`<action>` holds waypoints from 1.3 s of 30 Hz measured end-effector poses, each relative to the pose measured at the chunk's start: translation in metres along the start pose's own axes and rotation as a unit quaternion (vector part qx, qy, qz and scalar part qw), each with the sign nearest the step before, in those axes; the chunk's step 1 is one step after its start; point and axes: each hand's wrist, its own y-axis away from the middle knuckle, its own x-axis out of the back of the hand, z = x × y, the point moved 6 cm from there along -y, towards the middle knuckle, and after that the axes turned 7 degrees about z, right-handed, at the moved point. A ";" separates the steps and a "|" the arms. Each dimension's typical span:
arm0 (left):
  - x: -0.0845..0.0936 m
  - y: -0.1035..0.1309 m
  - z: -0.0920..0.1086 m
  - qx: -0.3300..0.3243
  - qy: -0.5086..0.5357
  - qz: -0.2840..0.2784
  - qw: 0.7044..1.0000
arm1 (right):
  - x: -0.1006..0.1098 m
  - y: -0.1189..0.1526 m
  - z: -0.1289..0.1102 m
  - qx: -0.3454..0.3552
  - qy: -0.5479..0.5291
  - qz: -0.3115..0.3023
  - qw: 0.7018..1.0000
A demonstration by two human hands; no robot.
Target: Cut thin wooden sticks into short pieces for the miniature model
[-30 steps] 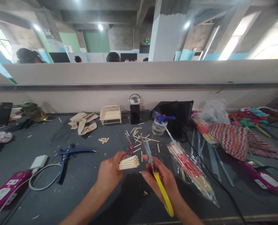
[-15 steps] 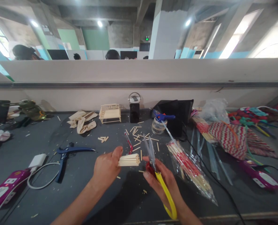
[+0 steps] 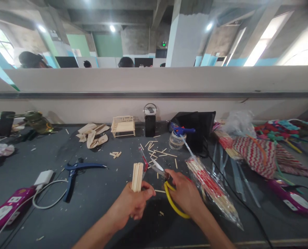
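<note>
My left hand (image 3: pixel 132 204) is closed around a bundle of pale wooden sticks (image 3: pixel 137 176), which stands upright out of the fist. In my right hand (image 3: pixel 182 190) is a pair of scissors (image 3: pixel 171 200) with yellow handles; the blades point up and left, toward the bundle but apart from it. Behind the hands, short cut sticks (image 3: pixel 152 148) lie scattered on the dark table (image 3: pixel 104 193). A thin tool with a red part (image 3: pixel 145 162) lies just behind the bundle, partly hidden by it.
A small wooden bench model (image 3: pixel 123 126) and a black phone (image 3: pixel 150 125) stand at the back. To the left lie blue pliers-like cutters (image 3: pixel 76 169) and a purple power strip (image 3: pixel 11 204). On the right are a plastic bag of sticks (image 3: pixel 211 186), a blue glue gun (image 3: pixel 182 130) on a jar and a black cable.
My left hand has turned the bundle from lying sideways to upright. My right hand has rotated the scissors, so the blades now tilt left instead of pointing mostly up.
</note>
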 end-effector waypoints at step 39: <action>-0.044 -0.013 0.009 0.076 0.183 -0.359 0.912 | -0.021 -0.068 -0.112 -0.207 -0.745 -0.272 0.573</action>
